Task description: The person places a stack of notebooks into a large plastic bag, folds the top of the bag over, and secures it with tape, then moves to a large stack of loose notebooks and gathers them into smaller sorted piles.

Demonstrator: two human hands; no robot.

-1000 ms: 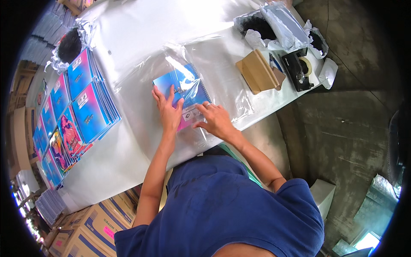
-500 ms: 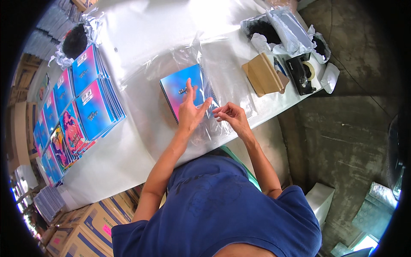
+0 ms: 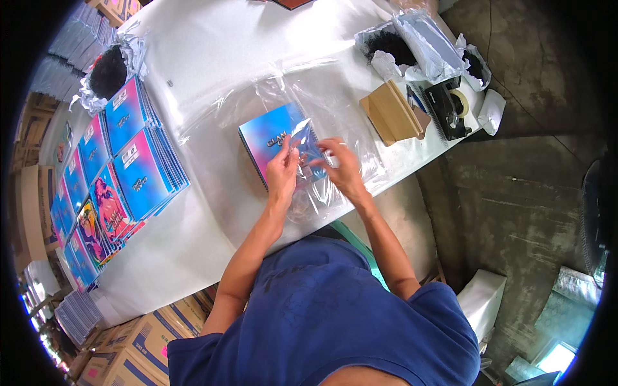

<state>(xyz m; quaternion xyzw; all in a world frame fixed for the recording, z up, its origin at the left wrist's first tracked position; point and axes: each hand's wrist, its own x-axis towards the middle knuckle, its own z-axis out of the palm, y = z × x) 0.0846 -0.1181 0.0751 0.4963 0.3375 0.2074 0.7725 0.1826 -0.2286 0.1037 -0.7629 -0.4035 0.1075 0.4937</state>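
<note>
A blue and pink spiral notebook (image 3: pixel 261 132) lies in front of me, partly covered by a sheet of clear plastic film (image 3: pixel 347 116) spread on the table. Over the notebook's lower part, my left hand (image 3: pixel 282 175) is closed, its fingertips pinching the film. Just right of it, my right hand (image 3: pixel 344 170) is curled above the film by the notebook's right edge. Motion smears its fingers, so their grip is unclear. Both hands hide the notebook's lower right corner.
Stacks of similar notebooks (image 3: pixel 143 170) stand on the left of the white table (image 3: pixel 193 238). To the right are a brown cardboard holder (image 3: pixel 389 116), a black tape dispenser (image 3: pixel 450 106) and paper-wrapped bundles (image 3: pixel 428 48). Cardboard boxes (image 3: pixel 145 341) sit below at left.
My left hand has gone from spread fingers to a pinch on the film. My right hand has moved up slightly. A dark reddish-brown object has appeared at the table's far edge.
</note>
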